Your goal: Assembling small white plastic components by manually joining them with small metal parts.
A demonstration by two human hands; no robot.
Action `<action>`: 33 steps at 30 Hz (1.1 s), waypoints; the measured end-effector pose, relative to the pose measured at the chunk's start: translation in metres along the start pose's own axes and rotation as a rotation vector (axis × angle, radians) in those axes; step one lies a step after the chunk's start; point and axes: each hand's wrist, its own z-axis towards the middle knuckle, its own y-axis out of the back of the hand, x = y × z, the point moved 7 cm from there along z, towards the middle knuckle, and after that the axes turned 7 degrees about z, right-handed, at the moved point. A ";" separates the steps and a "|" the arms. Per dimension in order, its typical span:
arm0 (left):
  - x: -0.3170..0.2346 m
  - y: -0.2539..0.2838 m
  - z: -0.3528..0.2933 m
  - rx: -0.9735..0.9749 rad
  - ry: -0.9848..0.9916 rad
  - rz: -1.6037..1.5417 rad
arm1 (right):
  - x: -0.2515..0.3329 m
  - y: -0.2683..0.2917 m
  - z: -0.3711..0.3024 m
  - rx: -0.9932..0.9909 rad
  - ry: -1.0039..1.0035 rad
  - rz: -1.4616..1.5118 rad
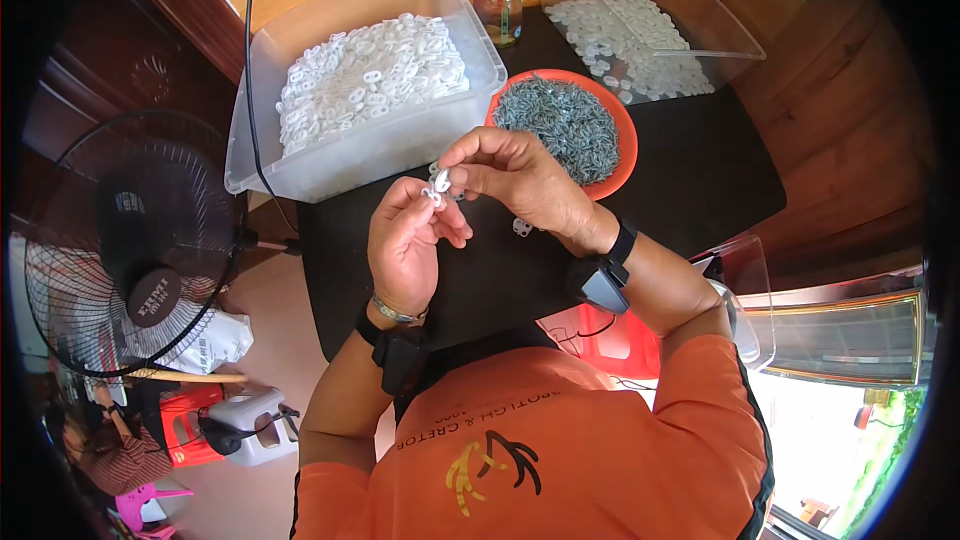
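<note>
Over the dark table (400, 280), my left hand (405, 245) pinches a small white plastic piece (434, 194) between thumb and fingertips. From the right, my right hand (532, 183) meets it, thumb and forefinger closed on another small white part (442, 180) that touches the first. How the two parts join is too small to make out. A loose white piece with holes (522, 227) lies on the table below my right hand. Just behind that hand stands an orange-red bowl (628, 145) heaped with small grey-blue slender pieces (560, 125).
A translucent bin (330, 172) of white oval two-holed pieces (375, 80) stands back left. Back right is a clear box (700, 40) with white round pieces (630, 40). A green-lidded jar (498, 5) stands between them. A fan (140, 240) is at left, with a black cable (249, 70) nearby.
</note>
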 end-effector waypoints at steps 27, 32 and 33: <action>0.000 0.004 -0.003 -0.112 0.030 0.355 | 0.003 0.007 0.002 0.013 -0.054 -0.088; 0.002 0.007 -0.003 -0.136 0.052 0.341 | 0.002 0.007 0.002 0.016 -0.043 -0.102; 0.002 0.007 -0.003 -0.136 0.054 0.342 | 0.002 0.008 0.002 0.017 -0.040 -0.099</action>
